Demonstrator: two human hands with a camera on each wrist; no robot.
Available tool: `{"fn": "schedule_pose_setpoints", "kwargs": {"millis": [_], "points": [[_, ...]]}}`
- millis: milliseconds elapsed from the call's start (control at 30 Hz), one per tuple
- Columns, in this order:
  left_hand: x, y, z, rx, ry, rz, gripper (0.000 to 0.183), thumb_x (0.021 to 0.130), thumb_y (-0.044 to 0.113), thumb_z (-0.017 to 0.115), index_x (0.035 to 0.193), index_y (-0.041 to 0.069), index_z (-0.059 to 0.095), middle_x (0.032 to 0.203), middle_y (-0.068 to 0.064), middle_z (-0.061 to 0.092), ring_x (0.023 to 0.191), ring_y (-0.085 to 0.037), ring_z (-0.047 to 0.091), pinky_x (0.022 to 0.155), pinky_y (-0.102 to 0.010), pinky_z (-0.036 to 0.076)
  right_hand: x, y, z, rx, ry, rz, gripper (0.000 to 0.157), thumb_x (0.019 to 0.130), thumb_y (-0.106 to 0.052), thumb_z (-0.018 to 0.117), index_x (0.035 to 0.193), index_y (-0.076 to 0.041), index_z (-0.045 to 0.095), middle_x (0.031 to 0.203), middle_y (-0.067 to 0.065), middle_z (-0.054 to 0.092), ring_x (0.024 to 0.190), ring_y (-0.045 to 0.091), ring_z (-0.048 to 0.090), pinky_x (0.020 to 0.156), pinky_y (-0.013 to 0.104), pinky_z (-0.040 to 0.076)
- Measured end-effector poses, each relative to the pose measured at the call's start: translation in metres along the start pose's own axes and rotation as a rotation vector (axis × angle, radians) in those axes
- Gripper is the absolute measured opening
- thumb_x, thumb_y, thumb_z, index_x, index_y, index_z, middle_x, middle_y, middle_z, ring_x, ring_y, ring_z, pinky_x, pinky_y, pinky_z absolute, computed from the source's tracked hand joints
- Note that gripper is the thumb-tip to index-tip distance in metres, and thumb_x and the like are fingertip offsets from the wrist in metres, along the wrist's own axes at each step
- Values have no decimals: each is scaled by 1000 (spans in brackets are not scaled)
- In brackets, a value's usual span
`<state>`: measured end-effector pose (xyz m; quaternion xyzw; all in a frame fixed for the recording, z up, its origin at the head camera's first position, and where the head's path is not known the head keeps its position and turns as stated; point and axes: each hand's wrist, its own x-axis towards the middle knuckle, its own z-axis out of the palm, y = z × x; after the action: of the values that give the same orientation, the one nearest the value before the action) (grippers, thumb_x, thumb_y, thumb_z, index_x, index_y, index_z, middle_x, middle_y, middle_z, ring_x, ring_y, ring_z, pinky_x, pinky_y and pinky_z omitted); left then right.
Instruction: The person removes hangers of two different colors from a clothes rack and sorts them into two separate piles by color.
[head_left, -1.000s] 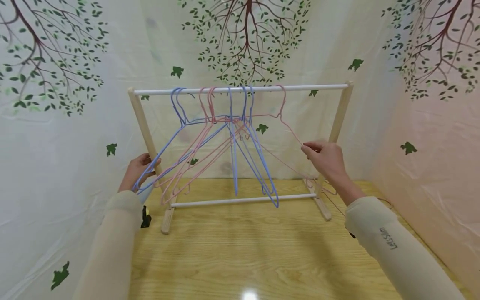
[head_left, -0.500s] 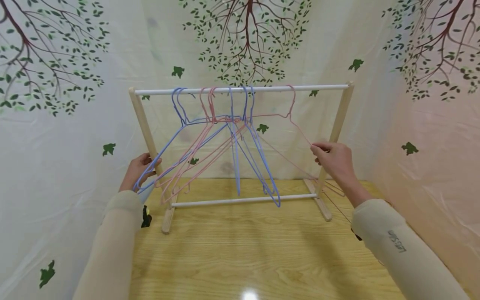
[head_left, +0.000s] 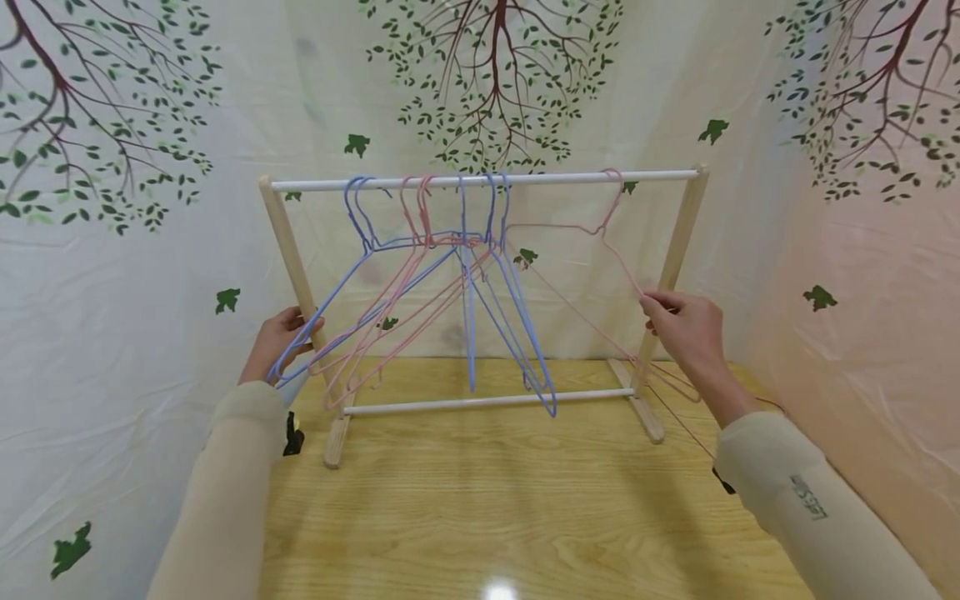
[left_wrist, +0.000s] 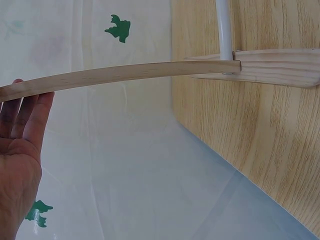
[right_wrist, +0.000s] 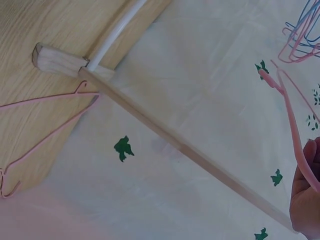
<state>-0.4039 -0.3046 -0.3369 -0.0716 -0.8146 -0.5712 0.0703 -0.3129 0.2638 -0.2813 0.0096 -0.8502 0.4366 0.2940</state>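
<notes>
Backdrop was pale, wrinkly sheeting [head_left: 165, 333] printed with leafy trees [head_left: 496, 71] — plus little green shapes [head_left: 357, 145] dotted all over — and it went kinda peachy on the right-hand side. The tabletop [head_left: 465, 500] was yellowish wood grain, with a bright glare spot [head_left: 499, 592] down at the bottom of the head view.

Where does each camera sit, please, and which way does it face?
Head: on the head, facing forward and down at the rack; left hand, right hand, sleeves show.
Left wrist: worn there, facing the left post; left hand shows.
Right wrist: worn there, facing the right post; right hand shows, holding a hanger.
Both wrist views show the table.
</notes>
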Motion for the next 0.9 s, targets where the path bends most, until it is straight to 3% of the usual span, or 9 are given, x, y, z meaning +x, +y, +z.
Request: {"fn": "schedule_pose_setpoints", "kwargs": {"millis": [133,267,333,567,900], "points": [[3,-2,0,-20,3,5,61,103,22,56,151,-6,32,144,-33,42,97,-3,56,99,-43,50,-1,4,3,7,39,-36,31,97,-24,66,108,3,75,77,4,70,58,-3,60,53,12,50],[3,-3,0,-35,-1,11,60,102,20,56,150,-7,33,143,-34,42,96,-2,57,100,-45,49,-3,8,6,36,101,-78,28,95,-21,68,106,4,76,81,16,71,59,1,61,54,11,50],[3,-2,1,-31,-4,13,59,103,19,55,150,-7,32,143,-35,42,97,-3,57,100,-47,48,-4,12,8,49,145,-101,26,94,-19,70,104,4,76,80,15,71,59,0,61,55,10,50],[2,-1,0,-28,-5,2,60,103,19,56,151,-7,31,145,-33,41,110,-19,57,102,-51,45,-13,29,11,94,287,-182,16,89,-11,74,94,5,78,71,-16,63,58,-10,57,54,7,46],[6,-3,-2,3,-7,-12,61,103,22,56,152,-5,31,145,-32,42,125,-41,49,99,-44,49,-34,55,11,131,393,-301,7,85,1,76,90,4,78,77,-16,64,63,-8,57,57,4,45]]}}
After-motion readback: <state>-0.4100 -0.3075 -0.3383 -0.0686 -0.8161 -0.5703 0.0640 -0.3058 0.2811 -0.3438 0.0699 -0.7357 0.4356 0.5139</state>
